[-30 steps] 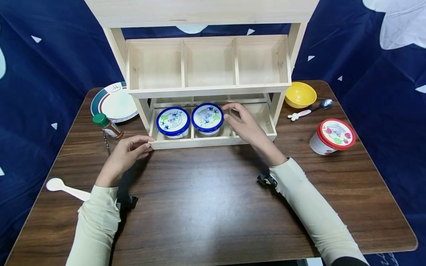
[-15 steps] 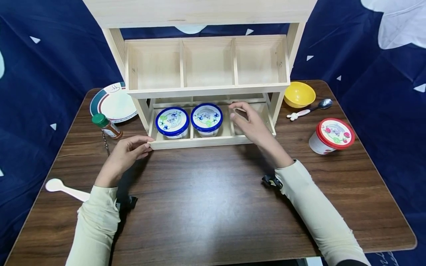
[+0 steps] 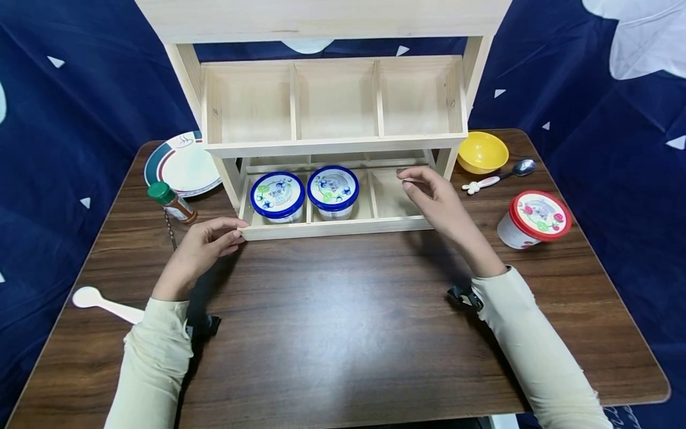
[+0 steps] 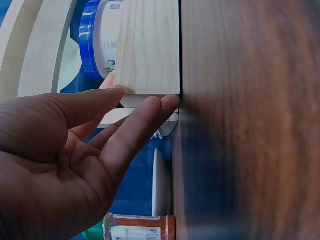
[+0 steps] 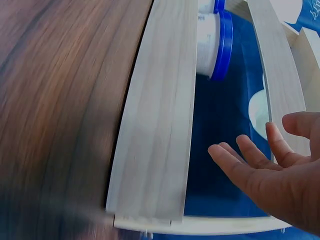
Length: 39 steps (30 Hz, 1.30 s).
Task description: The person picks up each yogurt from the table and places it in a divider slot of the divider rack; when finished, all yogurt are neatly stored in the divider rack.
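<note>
Two white tubs with blue lids stand upright in the lower wooden tray (image 3: 343,227): the left tub (image 3: 277,196) in its left compartment, the other tub (image 3: 333,192) in the middle one. My left hand (image 3: 200,247) touches the tray's front left corner with nearly straight fingers; in the left wrist view its fingertips (image 4: 152,106) lie against the wooden end. Above the tray's right compartment, my right hand (image 3: 436,199) hovers with its fingers loosely bent and apart, nothing between them, as the right wrist view also shows.
An upper tray (image 3: 334,146) with three compartments overhangs the lower one. On the right are a yellow bowl (image 3: 483,153), a spoon (image 3: 498,177) and a red-lidded tub (image 3: 536,219). Plates (image 3: 184,167), a green-capped spice bottle (image 3: 172,202) and a white spoon (image 3: 107,305) lie left.
My right hand has come away from the middle blue-lidded tub and moved right, over the right compartment. My left hand stays at the tray's corner.
</note>
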Each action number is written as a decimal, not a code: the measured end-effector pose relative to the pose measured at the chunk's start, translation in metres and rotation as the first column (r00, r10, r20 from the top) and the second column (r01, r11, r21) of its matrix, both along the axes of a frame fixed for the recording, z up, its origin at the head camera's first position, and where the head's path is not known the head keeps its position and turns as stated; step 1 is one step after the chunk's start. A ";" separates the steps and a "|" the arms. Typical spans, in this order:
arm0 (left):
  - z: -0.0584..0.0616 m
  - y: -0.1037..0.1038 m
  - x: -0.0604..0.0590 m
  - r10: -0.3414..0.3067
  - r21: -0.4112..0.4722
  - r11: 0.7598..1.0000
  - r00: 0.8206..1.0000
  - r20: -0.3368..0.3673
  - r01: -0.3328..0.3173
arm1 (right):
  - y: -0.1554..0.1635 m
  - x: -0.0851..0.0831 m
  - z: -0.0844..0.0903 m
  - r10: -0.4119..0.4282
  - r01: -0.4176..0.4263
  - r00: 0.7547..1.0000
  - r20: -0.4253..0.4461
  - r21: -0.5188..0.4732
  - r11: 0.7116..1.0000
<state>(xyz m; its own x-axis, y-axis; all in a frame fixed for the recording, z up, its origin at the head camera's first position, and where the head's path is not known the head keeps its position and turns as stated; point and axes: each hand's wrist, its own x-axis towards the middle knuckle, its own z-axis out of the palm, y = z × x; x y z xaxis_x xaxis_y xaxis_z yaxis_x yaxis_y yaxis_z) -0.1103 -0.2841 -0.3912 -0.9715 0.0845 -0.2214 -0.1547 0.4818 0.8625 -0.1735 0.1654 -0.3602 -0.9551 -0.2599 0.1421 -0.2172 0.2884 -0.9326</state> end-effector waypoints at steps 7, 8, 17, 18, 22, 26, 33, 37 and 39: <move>0.001 0.000 -0.001 -0.003 0.001 1.000 1.000 0.004 0.003 | 0.025 0.006 0.002 -0.040 0.040 0.999 -0.002 -0.010 0.999; 0.001 0.000 -0.001 -0.002 -0.001 1.000 1.000 0.005 0.002 | 0.028 0.007 0.002 -0.044 0.044 0.999 -0.004 -0.017 0.999; -0.002 -0.002 -0.002 0.001 0.001 1.000 1.000 0.009 -0.001 | 0.052 0.017 0.007 -0.102 0.101 0.995 -0.023 -0.038 0.994; -0.003 -0.002 -0.002 0.000 0.004 1.000 1.000 0.006 0.000 | 0.055 0.018 0.008 -0.106 0.105 0.994 -0.022 -0.040 0.994; -0.002 -0.001 -0.002 -0.001 0.001 1.000 1.000 0.002 0.001 | 0.070 0.022 0.009 -0.128 0.127 0.991 -0.026 -0.034 0.991; 0.001 0.000 -0.002 0.002 -0.005 1.000 1.000 0.011 -0.002 | 0.085 0.024 0.009 -0.162 0.161 0.986 -0.042 -0.033 0.986; 0.000 -0.001 -0.002 -0.010 -0.004 1.000 1.000 -0.001 0.010 | 0.099 0.027 0.005 -0.213 0.207 0.976 -0.041 -0.118 0.971; -0.002 -0.002 -0.002 -0.015 -0.001 1.000 1.000 -0.008 0.015 | 0.108 0.030 0.006 -0.267 0.263 0.964 0.014 -0.234 0.936; -0.002 -0.001 -0.001 -0.014 0.001 1.000 1.000 -0.007 0.014 | 0.113 0.032 0.007 -0.295 0.292 0.955 0.029 -0.268 0.918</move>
<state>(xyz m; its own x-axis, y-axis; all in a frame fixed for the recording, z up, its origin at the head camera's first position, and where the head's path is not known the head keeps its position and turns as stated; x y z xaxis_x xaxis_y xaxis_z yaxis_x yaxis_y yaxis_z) -0.1118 -0.2854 -0.3927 -0.9719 0.0978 -0.2142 -0.1418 0.4833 0.8639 -0.1412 0.2786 -0.3534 -0.9807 0.0807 0.1783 -0.1718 0.0820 -0.9817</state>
